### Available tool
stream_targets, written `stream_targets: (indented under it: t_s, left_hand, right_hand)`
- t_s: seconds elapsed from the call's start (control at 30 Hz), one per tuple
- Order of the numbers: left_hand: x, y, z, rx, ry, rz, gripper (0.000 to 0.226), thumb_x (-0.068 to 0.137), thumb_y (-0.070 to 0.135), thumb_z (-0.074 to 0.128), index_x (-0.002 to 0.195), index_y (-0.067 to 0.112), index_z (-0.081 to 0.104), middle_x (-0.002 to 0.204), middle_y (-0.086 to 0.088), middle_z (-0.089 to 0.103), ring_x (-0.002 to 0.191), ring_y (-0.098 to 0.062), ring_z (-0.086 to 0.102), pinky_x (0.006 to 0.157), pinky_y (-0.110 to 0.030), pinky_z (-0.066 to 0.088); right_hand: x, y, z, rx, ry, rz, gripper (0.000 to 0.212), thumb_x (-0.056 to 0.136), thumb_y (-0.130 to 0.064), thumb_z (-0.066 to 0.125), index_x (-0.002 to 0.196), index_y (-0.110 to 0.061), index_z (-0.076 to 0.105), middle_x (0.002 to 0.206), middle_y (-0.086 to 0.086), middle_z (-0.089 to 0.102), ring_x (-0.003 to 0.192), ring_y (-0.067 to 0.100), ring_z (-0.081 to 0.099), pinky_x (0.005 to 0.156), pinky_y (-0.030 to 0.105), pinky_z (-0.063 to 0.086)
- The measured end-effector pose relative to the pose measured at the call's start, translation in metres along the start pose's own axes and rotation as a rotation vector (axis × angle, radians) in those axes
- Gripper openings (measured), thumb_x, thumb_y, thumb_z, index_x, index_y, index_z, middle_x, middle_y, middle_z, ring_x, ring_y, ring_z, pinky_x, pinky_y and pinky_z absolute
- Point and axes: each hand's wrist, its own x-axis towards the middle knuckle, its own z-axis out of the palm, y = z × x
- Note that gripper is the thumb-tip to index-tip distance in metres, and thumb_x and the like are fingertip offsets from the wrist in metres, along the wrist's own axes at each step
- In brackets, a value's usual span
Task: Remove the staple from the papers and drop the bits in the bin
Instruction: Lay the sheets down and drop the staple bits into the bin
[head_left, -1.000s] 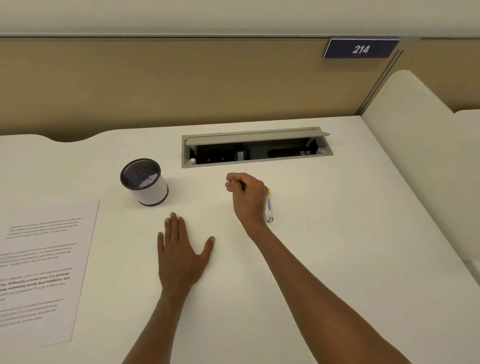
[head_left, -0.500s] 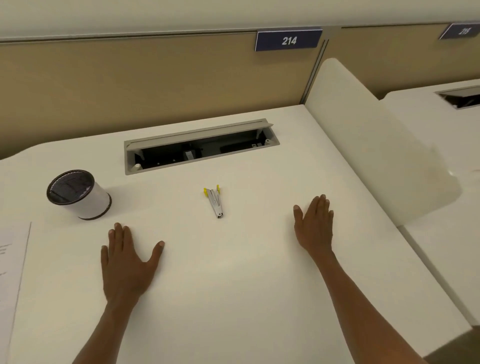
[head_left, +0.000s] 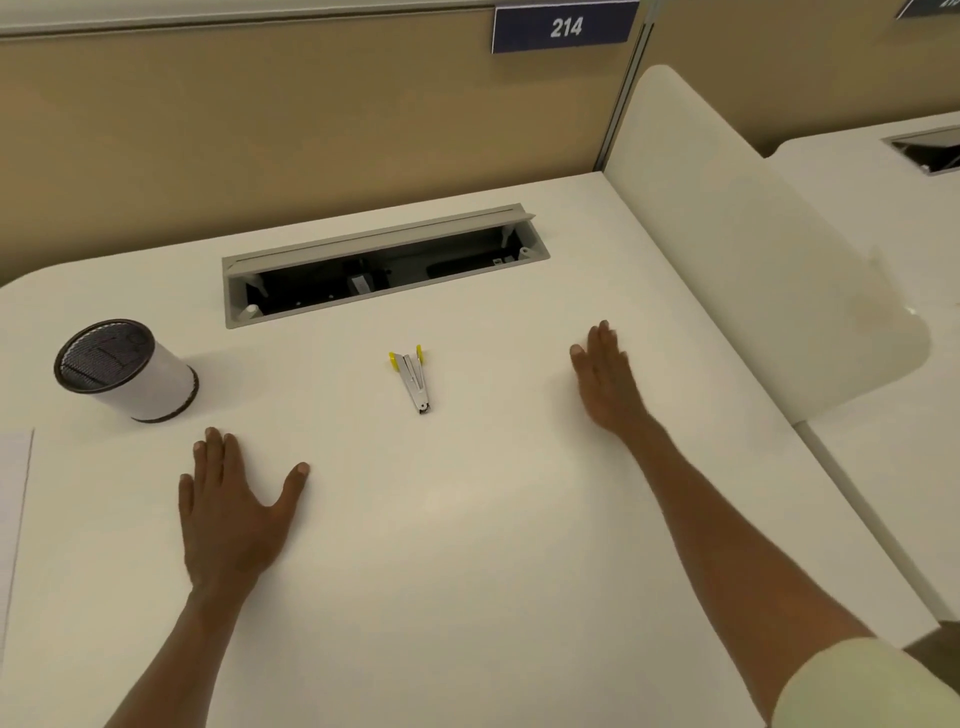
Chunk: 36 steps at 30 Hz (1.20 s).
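Both hands flat on the counter (head_left: 467, 519), fingers released — left hand (head_left: 234, 514), right hand (head_left: 605, 379). Staple remover (head_left: 413, 382) lies between them, untouched. Papers (head_left: 13, 519) barely in view at far left, bin (head_left: 124, 369) near — risk: bits scatter if the staple is pulled far from it.

The camera on my head is looking forward and steeply down over the white desk (head_left: 467, 519); it is sitting close above my forearms, which are reaching in from the bottom edge; my left hand (head_left: 228, 514) is lying low on the left and my right hand (head_left: 605, 384) further out on the right; the wide lens is bowing the tan partition (head_left: 260, 130) along the top; only this one view is showing, so nothing is being shared.
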Motion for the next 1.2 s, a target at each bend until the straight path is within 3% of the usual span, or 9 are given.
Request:
stream_targets:
  t_s: [0.2, 0.47, 0.57, 0.67, 0.77, 0.9, 1.0, 1.1, 1.2]
  left_hand:
    - [0.001, 0.0, 0.0, -0.002, 0.006, 0.005, 0.108, 0.082, 0.082, 0.028, 0.158, 0.006, 0.015, 0.169, -0.004, 0.005, 0.155, -0.016, 0.0, 0.125, -0.042, 0.005]
    - [0.0, 0.002, -0.002, -0.007, 0.001, -0.003, 0.108, 0.083, 0.083, 0.027, 0.158, 0.006, 0.014, 0.169, -0.003, 0.005, 0.155, -0.015, -0.001, 0.126, -0.041, 0.004]
    - [0.0, 0.001, -0.002, -0.011, 0.001, -0.001, 0.108, 0.083, 0.083, 0.027, 0.158, 0.006, 0.014, 0.169, -0.004, 0.005, 0.155, -0.016, 0.0, 0.126, -0.042, 0.005]
    - [0.0, 0.001, -0.002, -0.011, -0.002, 0.0, 0.108, 0.082, 0.083, 0.027, 0.158, 0.006, 0.014, 0.169, -0.004, 0.005, 0.155, -0.016, -0.001, 0.125, -0.042, 0.005]
    - [0.0, 0.002, -0.003, -0.018, -0.004, 0.0, 0.109, 0.082, 0.083, 0.027, 0.158, 0.006, 0.014, 0.169, -0.003, 0.004, 0.155, -0.015, -0.001, 0.125, -0.041, 0.004]
    - [0.0, 0.001, -0.002, -0.01, -0.002, -0.001, 0.109, 0.082, 0.083, 0.027, 0.158, 0.006, 0.014, 0.169, -0.003, 0.004, 0.155, -0.015, -0.002, 0.126, -0.041, 0.004]
    - [0.0, 0.002, -0.003, -0.014, 0.0, 0.0, 0.109, 0.082, 0.083, 0.027, 0.158, 0.006, 0.014, 0.169, -0.004, 0.005, 0.155, -0.015, -0.001, 0.126, -0.041, 0.004]
    - [0.0, 0.002, -0.003, -0.011, -0.002, -0.002, 0.108, 0.082, 0.083, 0.027, 0.158, 0.006, 0.013, 0.169, -0.003, 0.004, 0.155, -0.014, -0.002, 0.126, -0.04, 0.003]
    - [0.001, 0.001, -0.002, -0.008, -0.003, -0.002, 0.107, 0.083, 0.082, 0.028, 0.158, 0.006, 0.013, 0.169, -0.003, 0.003, 0.155, -0.014, -0.002, 0.126, -0.04, 0.003]
  right_hand:
    - [0.001, -0.013, 0.005, -0.202, -0.182, -0.224, 0.058, 0.106, -0.032, 0.022, 0.155, -0.01, -0.001, 0.163, 0.003, -0.008, 0.15, 0.013, -0.009, 0.122, 0.034, -0.006]
    - [-0.05, -0.009, 0.024, -0.173, -0.207, -0.503, 0.062, 0.093, -0.025, 0.022, 0.154, -0.013, 0.021, 0.162, -0.004, 0.011, 0.149, 0.006, 0.005, 0.123, 0.027, 0.003]
    - [-0.059, -0.008, 0.023, 0.244, -0.229, -0.308, 0.058, 0.092, -0.02, 0.026, 0.149, -0.016, 0.036, 0.156, -0.008, 0.028, 0.145, 0.001, 0.021, 0.12, 0.019, 0.012]
    - [-0.058, -0.008, 0.017, 0.715, -0.089, -0.1, 0.048, 0.098, -0.015, 0.027, 0.143, -0.013, 0.045, 0.149, -0.004, 0.044, 0.138, 0.005, 0.038, 0.118, 0.027, 0.026]
    - [-0.058, -0.004, 0.013, 0.892, 0.039, 0.055, 0.039, 0.102, -0.012, 0.036, 0.137, -0.01, 0.052, 0.143, 0.0, 0.052, 0.13, 0.009, 0.05, 0.114, 0.033, 0.036]
    - [-0.053, 0.0, 0.015, 0.675, 0.162, 0.02, 0.039, 0.092, 0.008, 0.048, 0.124, -0.008, 0.064, 0.124, 0.003, 0.067, 0.111, 0.012, 0.065, 0.101, 0.032, 0.05]
    - [-0.042, -0.003, 0.013, 0.409, 0.246, -0.161, 0.028, 0.088, 0.006, 0.057, 0.107, -0.007, 0.073, 0.105, 0.007, 0.073, 0.093, 0.012, 0.069, 0.087, 0.018, 0.052]
    - [-0.023, -0.006, 0.008, 0.266, 0.15, -0.356, 0.026, 0.081, 0.015, 0.062, 0.098, -0.001, 0.075, 0.091, 0.014, 0.071, 0.081, 0.018, 0.067, 0.077, 0.013, 0.05]
    - [-0.006, -0.01, 0.002, 0.204, 0.013, -0.379, 0.023, 0.079, 0.015, 0.065, 0.094, 0.001, 0.075, 0.086, 0.013, 0.069, 0.079, 0.018, 0.066, 0.074, 0.015, 0.05]
